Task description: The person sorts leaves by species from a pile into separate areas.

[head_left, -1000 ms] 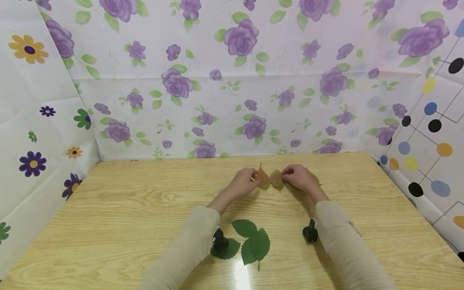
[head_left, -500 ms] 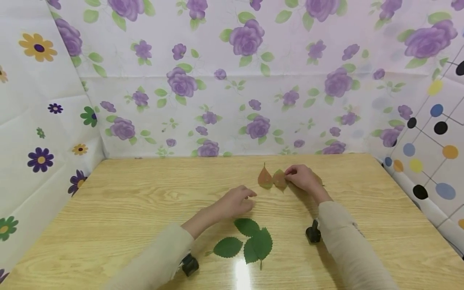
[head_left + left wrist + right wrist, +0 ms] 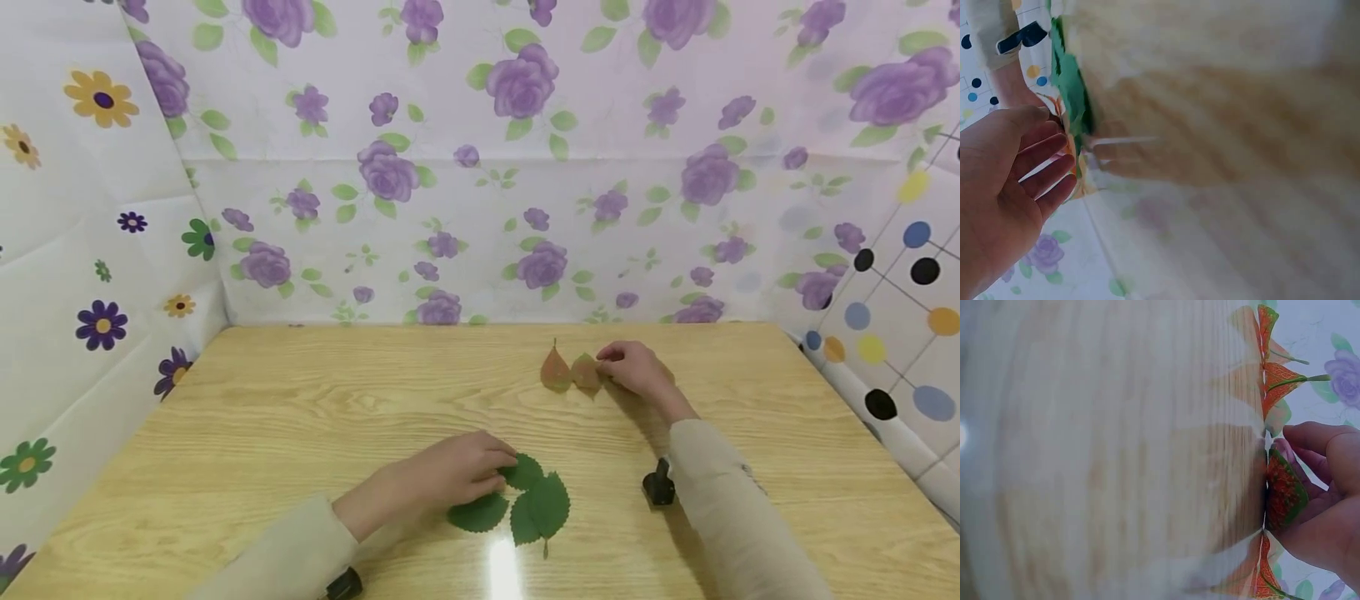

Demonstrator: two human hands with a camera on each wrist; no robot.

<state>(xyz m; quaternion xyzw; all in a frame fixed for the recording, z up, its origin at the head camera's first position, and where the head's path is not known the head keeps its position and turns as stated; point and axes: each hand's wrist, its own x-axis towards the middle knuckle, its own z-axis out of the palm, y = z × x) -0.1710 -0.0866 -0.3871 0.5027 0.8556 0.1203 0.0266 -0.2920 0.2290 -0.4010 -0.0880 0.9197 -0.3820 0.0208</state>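
My left hand (image 3: pixel 468 467) is above the cluster of green serrated leaves, its fingers extended over the upper leaf (image 3: pixel 527 472). In the left wrist view the fingers are spread and hold nothing; a green leaf (image 3: pixel 1072 87) is beside them. A second green leaf (image 3: pixel 480 512) lies below the hand, and overlapping ones (image 3: pixel 546 504) lie to its right. At the far right, my right hand (image 3: pixel 637 368) has its fingertips at the edge of an orange-brown leaf (image 3: pixel 585 373); whether they pinch it is unclear. Another orange leaf (image 3: pixel 555 368) lies to its left.
The wooden table (image 3: pixel 300 400) backs onto a floral sheet (image 3: pixel 420 233), with patterned sheets on both sides. Part of one more leaf (image 3: pixel 667 372) shows behind the right wrist. Black wrist cameras (image 3: pixel 660 483) hang below the sleeves.
My left hand has left the orange leaf and come down and leftward to the green leaves. The right hand stays beside its leaf. The head view has turned slightly left.
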